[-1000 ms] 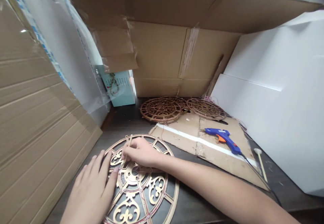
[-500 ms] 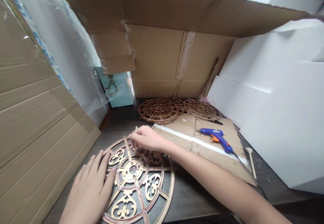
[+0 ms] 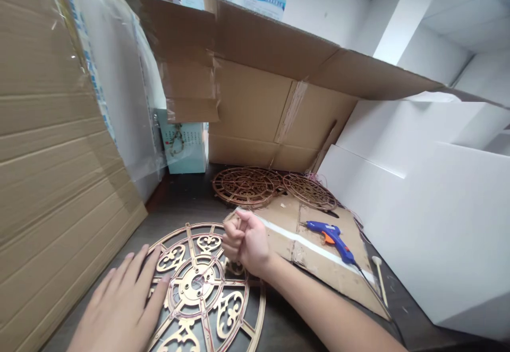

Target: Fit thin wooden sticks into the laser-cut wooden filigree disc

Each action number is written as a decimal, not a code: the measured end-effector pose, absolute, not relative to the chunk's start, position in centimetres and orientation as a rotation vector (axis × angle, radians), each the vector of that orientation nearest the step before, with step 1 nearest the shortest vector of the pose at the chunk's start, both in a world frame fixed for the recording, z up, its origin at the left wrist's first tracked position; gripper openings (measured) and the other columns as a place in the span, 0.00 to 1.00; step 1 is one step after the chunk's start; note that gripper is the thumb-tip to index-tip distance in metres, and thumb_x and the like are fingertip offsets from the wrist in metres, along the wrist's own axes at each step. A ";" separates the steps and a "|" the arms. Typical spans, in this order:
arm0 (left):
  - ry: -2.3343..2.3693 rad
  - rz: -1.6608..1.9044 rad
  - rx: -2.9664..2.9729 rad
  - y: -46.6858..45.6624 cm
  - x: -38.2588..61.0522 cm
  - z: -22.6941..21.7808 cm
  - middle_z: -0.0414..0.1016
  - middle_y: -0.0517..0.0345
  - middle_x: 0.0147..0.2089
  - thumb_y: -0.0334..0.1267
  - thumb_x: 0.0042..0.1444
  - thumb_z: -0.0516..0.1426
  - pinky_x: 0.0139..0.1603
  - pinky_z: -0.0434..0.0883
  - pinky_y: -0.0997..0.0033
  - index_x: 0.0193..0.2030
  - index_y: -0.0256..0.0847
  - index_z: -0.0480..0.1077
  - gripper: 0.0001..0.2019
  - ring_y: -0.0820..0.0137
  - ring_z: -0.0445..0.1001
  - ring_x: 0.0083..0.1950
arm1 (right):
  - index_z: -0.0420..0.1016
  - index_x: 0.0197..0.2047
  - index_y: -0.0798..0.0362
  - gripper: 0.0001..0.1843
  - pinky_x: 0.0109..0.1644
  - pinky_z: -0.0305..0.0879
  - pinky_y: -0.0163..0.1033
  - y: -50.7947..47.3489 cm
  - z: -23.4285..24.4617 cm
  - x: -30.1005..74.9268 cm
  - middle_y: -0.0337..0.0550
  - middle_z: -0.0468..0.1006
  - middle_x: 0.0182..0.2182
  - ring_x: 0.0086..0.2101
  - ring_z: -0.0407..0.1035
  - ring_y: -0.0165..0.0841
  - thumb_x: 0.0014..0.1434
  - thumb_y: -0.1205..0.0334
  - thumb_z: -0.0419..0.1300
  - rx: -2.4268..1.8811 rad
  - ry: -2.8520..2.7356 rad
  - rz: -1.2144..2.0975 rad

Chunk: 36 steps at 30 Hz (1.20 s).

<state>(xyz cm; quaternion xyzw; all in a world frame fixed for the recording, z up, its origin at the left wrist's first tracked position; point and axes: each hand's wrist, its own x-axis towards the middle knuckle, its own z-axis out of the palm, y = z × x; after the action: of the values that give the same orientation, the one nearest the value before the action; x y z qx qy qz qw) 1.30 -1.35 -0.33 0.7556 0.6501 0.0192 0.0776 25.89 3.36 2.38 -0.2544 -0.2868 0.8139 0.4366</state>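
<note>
My left hand (image 3: 123, 299) lies flat with fingers spread on the left side of a round openwork wooden disc (image 3: 198, 284). Scroll-shaped cutouts and thin reddish wires show on the disc. Above its upper right part, my right hand (image 3: 247, 243) is closed, with the fingers curled in. Whatever is inside those fingers is hidden; no stick can be seen there now. Just right of this hand lies a flat cardboard sheet (image 3: 319, 283) with a white stripe. On the sheet rests a blue glue gun (image 3: 332, 239) with an orange trigger, its nozzle pointing left.
Darker round discs (image 3: 245, 186) lie at the back, with another disc (image 3: 309, 190) beside them. A white-headed stick (image 3: 380, 280) lies by the glue gun's cord. Cardboard walls (image 3: 247, 92) close off the back, white boards (image 3: 398, 208) the right. A light-blue box (image 3: 187, 150) stands back left.
My right hand has turned and drawn back to the right; the small wooden stick it held is out of sight. My left hand stays on the disc. The view has tilted up.
</note>
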 end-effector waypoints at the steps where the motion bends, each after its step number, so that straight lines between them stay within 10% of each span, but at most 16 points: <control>1: 1.951 0.064 2.267 -1.3 1.3 -0.4 0.61 0.51 0.72 0.55 0.59 0.34 0.72 0.60 0.46 0.68 0.34 0.64 0.40 0.53 0.61 0.72 | 0.46 0.16 0.49 0.26 0.19 0.34 0.33 3.5 2.3 26.1 0.30 0.40 0.13 0.15 0.34 0.25 0.63 0.49 0.40 -0.641 -0.702 2.018; 36: 1.913 -0.041 2.182 -1.3 1.8 1.4 0.58 0.50 0.74 0.58 0.61 0.31 0.74 0.55 0.46 0.71 0.35 0.61 0.41 0.53 0.55 0.75 | 0.49 0.19 0.49 0.18 0.25 0.39 0.36 1.1 1.7 25.0 0.31 0.48 0.15 0.19 0.42 0.26 0.59 0.59 0.46 -0.962 -1.247 1.746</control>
<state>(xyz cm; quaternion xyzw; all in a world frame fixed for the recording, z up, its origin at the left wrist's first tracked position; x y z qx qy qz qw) 1.80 -1.28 1.45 0.7465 0.6545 -0.0139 0.1192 24.95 1.09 1.73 -0.3777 -0.4893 0.6855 0.3848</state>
